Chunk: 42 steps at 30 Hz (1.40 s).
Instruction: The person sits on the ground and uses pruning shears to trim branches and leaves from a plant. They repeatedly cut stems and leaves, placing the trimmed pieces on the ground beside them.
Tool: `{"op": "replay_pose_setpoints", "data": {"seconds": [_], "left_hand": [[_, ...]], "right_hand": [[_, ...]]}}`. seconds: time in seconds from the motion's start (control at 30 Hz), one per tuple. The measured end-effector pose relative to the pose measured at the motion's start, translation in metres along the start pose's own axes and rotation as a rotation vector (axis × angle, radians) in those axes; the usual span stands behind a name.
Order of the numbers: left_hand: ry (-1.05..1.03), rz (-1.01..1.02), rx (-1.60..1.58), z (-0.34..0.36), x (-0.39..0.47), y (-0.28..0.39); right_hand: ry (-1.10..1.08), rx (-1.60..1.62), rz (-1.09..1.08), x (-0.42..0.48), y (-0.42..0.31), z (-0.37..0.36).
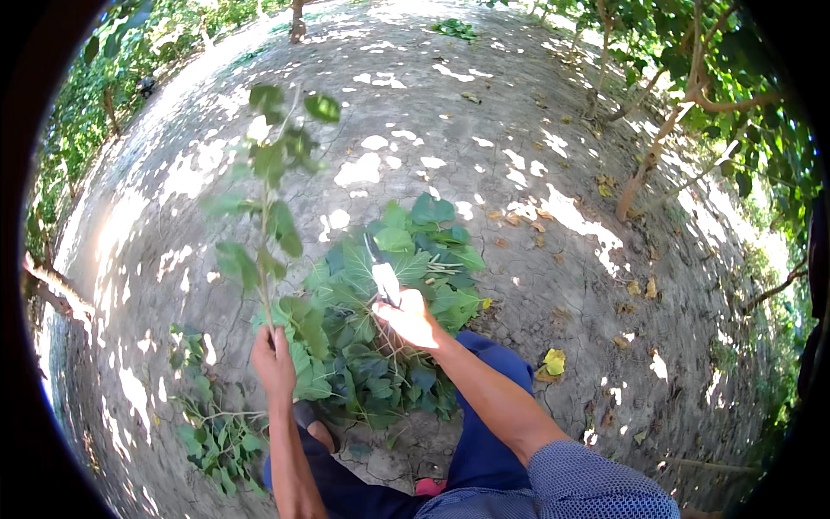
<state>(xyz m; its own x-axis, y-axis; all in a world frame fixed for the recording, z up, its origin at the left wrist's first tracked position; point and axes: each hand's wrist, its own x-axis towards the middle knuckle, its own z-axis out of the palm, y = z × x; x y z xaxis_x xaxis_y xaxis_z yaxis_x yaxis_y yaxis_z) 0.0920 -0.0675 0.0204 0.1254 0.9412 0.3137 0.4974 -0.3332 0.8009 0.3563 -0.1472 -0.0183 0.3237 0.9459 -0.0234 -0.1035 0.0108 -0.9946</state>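
A slender leafy branch point(264, 233) stands nearly upright in my left hand point(275, 363), gripped at its lower end. Its leaves are partly blurred. My right hand point(410, 319) holds a knife point(382, 272), its dark blade angled up and to the left, apart from the branch. Bright sunlight washes out part of the knife and that hand. Under both hands lies a heap of cut green leaves point(395, 243) on the ground between my legs, with several thin stems showing in it. My right forearm hides some of the heap's right side.
More leafy cuttings point(220, 441) lie at the lower left. Cracked, sun-dappled soil point(415, 130) surrounds the heap. A small tree trunk point(648, 162) rises at the right, and another trunk point(297, 23) at the top. A yellow leaf point(554, 361) lies near my right knee.
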Motion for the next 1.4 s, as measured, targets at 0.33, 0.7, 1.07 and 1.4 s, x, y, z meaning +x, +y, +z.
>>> {"op": "replay_pose_setpoints", "data": {"seconds": [0.33, 0.7, 1.07, 1.4], "left_hand": [[-0.029, 0.18, 0.059, 0.019, 0.01, -0.005], [0.019, 0.1, 0.107, 0.018, 0.005, 0.012], [-0.021, -0.12, -0.218, 0.039, -0.006, 0.01], [-0.127, -0.276, -0.338, 0.047, -0.019, 0.003]], "right_hand": [[-0.207, -0.837, 0.009, -0.028, -0.027, 0.016], [-0.294, -0.63, 0.078, -0.052, -0.023, 0.067], [0.028, -0.924, -0.038, -0.043, -0.008, 0.071], [-0.004, -1.133, -0.18, -0.04, -0.012, 0.072]]}}
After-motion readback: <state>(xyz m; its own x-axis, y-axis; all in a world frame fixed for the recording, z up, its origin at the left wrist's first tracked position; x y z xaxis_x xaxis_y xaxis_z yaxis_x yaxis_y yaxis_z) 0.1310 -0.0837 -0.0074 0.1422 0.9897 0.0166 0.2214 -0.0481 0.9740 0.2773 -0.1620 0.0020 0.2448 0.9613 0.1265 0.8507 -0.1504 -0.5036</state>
